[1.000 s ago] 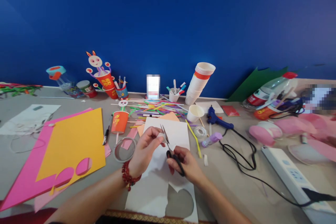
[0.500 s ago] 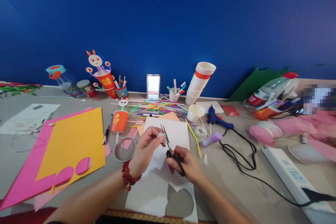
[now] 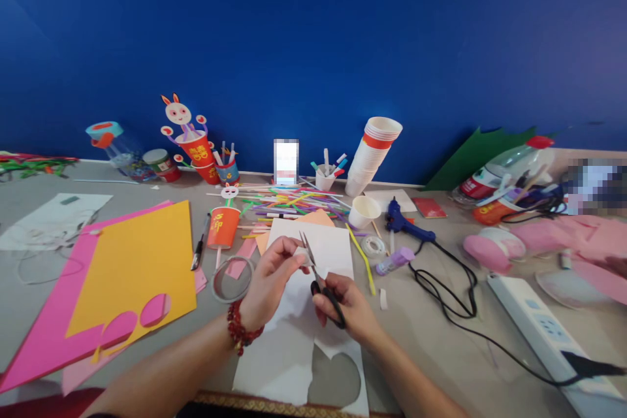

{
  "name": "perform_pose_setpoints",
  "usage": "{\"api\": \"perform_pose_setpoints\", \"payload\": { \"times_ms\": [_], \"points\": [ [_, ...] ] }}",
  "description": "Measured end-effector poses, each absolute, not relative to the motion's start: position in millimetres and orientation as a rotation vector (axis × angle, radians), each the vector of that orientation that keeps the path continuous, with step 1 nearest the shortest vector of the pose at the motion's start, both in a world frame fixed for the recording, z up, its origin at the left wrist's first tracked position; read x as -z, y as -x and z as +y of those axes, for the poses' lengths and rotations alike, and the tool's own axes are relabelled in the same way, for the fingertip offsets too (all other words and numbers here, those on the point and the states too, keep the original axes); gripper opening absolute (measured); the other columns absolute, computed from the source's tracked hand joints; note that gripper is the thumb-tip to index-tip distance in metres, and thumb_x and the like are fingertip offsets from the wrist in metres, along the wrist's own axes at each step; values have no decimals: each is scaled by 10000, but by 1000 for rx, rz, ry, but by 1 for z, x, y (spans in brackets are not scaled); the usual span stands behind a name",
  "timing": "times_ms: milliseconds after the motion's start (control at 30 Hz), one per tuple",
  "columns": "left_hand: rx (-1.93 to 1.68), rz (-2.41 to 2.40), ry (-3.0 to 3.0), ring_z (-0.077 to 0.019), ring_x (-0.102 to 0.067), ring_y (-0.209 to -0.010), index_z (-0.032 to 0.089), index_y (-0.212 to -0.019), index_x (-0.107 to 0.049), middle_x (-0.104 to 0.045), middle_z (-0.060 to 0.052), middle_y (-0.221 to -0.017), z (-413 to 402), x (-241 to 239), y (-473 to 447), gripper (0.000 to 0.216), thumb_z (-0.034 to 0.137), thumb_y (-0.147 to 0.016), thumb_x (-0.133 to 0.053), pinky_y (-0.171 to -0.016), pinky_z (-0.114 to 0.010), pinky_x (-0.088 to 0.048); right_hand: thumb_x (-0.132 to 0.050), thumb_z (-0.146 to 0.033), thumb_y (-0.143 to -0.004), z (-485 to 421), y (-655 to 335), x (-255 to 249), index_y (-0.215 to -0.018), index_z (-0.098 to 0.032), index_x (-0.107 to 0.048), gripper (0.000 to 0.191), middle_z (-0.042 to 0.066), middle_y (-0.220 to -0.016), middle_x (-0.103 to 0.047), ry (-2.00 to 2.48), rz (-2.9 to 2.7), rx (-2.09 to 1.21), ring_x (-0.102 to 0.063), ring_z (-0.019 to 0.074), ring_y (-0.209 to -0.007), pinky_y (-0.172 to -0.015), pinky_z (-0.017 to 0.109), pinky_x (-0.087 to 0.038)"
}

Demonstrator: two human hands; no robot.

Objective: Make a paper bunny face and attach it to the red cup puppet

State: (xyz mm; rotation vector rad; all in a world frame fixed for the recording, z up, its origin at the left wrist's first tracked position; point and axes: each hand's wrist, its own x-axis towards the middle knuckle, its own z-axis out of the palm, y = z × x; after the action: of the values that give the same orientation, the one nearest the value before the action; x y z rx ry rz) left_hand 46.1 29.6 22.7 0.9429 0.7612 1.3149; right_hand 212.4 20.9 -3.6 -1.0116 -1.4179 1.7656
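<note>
My left hand (image 3: 277, 274) pinches a small piece of white paper (image 3: 304, 257) between thumb and fingers. In my right hand (image 3: 345, 304) is a pair of scissors (image 3: 319, 281) with black handles; its blades are parted and sit against the right edge of the paper piece. Beneath both hands lie white paper sheets (image 3: 279, 353), one with a rounded hole cut from its lower part. A roll of grey tape (image 3: 215, 287) rests just left of my left wrist. Right of my right hand are a yellow straw (image 3: 365, 268) and a purple glue stick (image 3: 394, 260).
Yellow card (image 3: 137, 255) over pink card lies at left, near an orange paper cup (image 3: 224, 228) with a rabbit head. Straws (image 3: 294, 201), stacked cups (image 3: 369, 157) and a phone (image 3: 286, 162) stand behind. At right are a blue glue gun (image 3: 409, 223) and a power strip (image 3: 548, 333).
Almost nothing differs. Both hands, the paper piece and the scissors stay in nearly the same place.
</note>
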Motion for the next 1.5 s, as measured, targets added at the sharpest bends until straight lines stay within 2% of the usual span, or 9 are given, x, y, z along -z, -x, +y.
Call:
{"api": "perform_pose_setpoints", "payload": {
  "times_ms": [1033, 1500],
  "points": [
    [-1195, 791, -984, -132, -551, -747, 178, -775, -529, -606, -9, -815, 39, -24, -31, 153, 216, -878, -636, -734, -278, -447, -757, -658, -657, 28, -220, 8, -604, -201, -437, 560, -65, -470, -493, 1081, -1451, -1757, -415, 65, -396, -412, 194, -282],
    [-1174, 799, -1020, -158, -588, -807, 179, -777, -553, -666, -30, -839, 40, -29, -29, 141, 236, -879, -633, -742, -286, -457, -745, -644, -682, 28, -223, 10, -600, -206, -420, 552, -71, -448, -478, 1087, -1491, -1742, -390, 59, -378, -390, 184, -246]
  ]
}}
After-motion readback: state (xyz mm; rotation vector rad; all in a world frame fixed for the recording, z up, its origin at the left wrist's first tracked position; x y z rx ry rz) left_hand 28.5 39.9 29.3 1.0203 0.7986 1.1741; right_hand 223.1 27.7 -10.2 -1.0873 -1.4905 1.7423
